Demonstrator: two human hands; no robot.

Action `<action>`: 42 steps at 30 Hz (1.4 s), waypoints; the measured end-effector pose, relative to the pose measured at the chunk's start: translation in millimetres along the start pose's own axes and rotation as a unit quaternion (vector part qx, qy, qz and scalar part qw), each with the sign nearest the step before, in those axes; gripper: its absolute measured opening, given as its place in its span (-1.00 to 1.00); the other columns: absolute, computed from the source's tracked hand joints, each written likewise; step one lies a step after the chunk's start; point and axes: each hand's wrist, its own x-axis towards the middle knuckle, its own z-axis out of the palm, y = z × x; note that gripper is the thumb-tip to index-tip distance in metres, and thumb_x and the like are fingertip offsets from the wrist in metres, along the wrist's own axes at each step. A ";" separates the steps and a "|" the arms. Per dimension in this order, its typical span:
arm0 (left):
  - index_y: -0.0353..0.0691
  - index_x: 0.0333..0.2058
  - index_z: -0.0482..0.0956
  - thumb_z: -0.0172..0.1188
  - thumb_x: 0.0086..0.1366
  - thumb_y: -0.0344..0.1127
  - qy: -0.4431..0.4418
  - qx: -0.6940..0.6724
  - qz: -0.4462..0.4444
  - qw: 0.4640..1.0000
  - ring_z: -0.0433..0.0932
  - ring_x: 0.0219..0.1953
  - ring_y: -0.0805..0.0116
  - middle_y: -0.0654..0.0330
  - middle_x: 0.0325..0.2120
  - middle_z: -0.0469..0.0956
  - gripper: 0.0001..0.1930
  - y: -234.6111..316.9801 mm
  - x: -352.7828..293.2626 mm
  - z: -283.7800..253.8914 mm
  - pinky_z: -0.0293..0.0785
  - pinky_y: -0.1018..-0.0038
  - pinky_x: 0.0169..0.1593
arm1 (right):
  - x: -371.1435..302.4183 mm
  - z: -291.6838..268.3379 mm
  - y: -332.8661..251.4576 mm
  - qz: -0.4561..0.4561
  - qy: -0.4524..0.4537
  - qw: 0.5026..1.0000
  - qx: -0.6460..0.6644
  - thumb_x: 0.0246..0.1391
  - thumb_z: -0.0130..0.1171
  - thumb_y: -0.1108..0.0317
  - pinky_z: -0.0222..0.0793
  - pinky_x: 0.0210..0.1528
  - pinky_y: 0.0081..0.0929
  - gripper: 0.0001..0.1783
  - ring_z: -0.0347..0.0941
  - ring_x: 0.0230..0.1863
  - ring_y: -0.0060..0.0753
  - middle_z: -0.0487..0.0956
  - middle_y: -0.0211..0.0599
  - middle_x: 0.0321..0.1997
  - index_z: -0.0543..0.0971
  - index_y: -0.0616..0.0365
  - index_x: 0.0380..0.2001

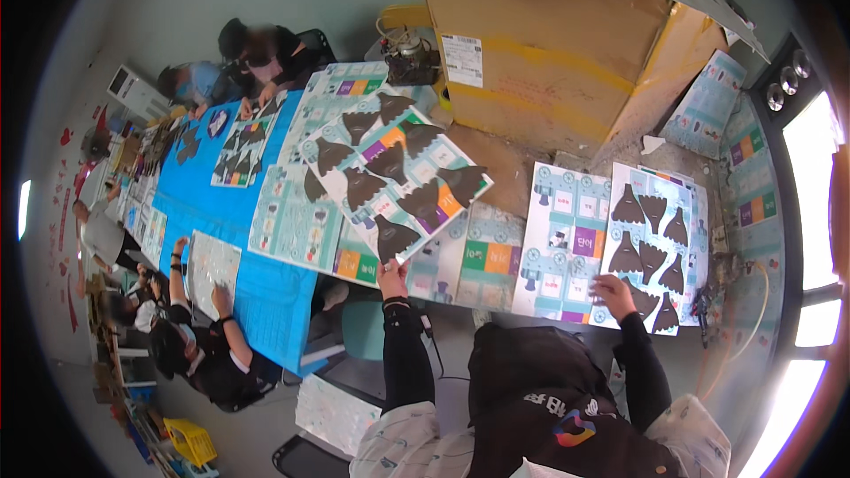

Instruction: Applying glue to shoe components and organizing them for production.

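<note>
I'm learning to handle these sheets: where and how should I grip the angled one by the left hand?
The angled sheet is probably best pinched at its near corner, from the person's side: it is flat, that corner points toward the person, and the left hand is there. Keep to the tip; a dark piece lies close behind.
</note>
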 end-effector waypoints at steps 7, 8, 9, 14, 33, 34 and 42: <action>-0.20 -0.07 0.32 0.10 0.27 -0.52 -0.015 -0.016 0.007 1.000 0.61 -0.43 0.27 0.19 -0.42 0.50 -0.73 21.8 143.0 37.7 0.56 0.54 -0.43 | -73.0 -21.6 0.1 0.095 0.194 0.976 0.034 0.09 0.02 0.45 0.53 -0.36 -0.47 -0.73 0.58 -0.27 -0.40 0.60 -0.26 -0.31 0.51 0.23 -0.12; -0.20 -0.06 0.33 0.10 0.27 -0.52 -0.009 -0.019 -0.013 1.000 0.61 -0.43 0.26 0.18 -0.41 0.50 -0.72 19.3 161.7 37.2 0.55 0.54 -0.44 | -82.1 -21.7 0.5 0.113 0.211 0.971 0.029 0.09 0.01 0.46 0.53 -0.34 -0.46 -0.72 0.58 -0.27 -0.41 0.60 -0.27 -0.30 0.51 0.22 -0.11; -0.20 -0.06 0.33 0.10 0.27 -0.52 0.009 -0.008 -0.015 1.000 0.61 -0.43 0.26 0.18 -0.41 0.50 -0.72 16.2 178.8 34.0 0.55 0.54 -0.44 | -89.7 -21.8 0.7 0.149 0.230 0.961 0.038 0.09 0.02 0.40 0.52 -0.35 -0.47 -0.69 0.57 -0.28 -0.42 0.60 -0.30 -0.31 0.49 0.18 -0.07; -0.24 -0.04 0.31 0.08 0.28 -0.51 -0.077 0.035 -0.014 0.996 0.61 -0.43 0.23 0.14 -0.40 0.52 -0.71 15.3 240.5 24.3 0.58 0.52 -0.43 | -106.5 -13.6 -2.1 0.144 0.245 0.958 0.030 0.12 0.02 0.41 0.52 -0.35 -0.44 -0.69 0.56 -0.29 -0.42 0.59 -0.29 -0.31 0.47 0.21 -0.06; -0.48 -0.04 0.39 0.06 0.28 -0.37 -0.089 0.606 0.214 0.761 0.55 -0.21 0.06 -0.10 -0.21 0.55 -0.66 -26.2 4.4 40.8 0.47 0.23 -0.14 | -123.7 -121.6 90.8 0.240 0.208 0.944 -0.089 0.05 0.10 0.38 0.51 -0.45 -0.50 -0.77 0.56 -0.47 -0.50 0.62 -0.32 -0.41 0.60 0.25 -0.24; -0.39 -0.02 0.41 0.06 0.27 -0.36 -0.094 0.651 0.154 0.737 0.54 -0.22 0.04 -0.08 -0.22 0.54 -0.67 -41.1 -40.6 45.8 0.46 0.23 -0.14 | -127.6 -135.8 96.8 0.238 0.218 0.944 -0.074 0.02 0.10 0.40 0.52 -0.44 -0.50 -0.75 0.56 -0.46 -0.50 0.63 -0.31 -0.39 0.60 0.22 -0.21; -0.27 -0.07 0.46 0.20 0.20 -0.28 -0.263 0.654 0.059 0.707 0.58 -0.27 0.17 0.03 -0.27 0.57 -0.66 -197.9 -282.6 129.9 0.48 0.30 -0.18 | -110.6 -283.2 175.4 0.125 0.408 0.843 -0.328 -0.10 0.09 0.39 0.44 -0.19 -0.22 -0.78 0.54 -0.28 -0.03 0.59 -0.08 -0.35 0.56 0.19 -0.32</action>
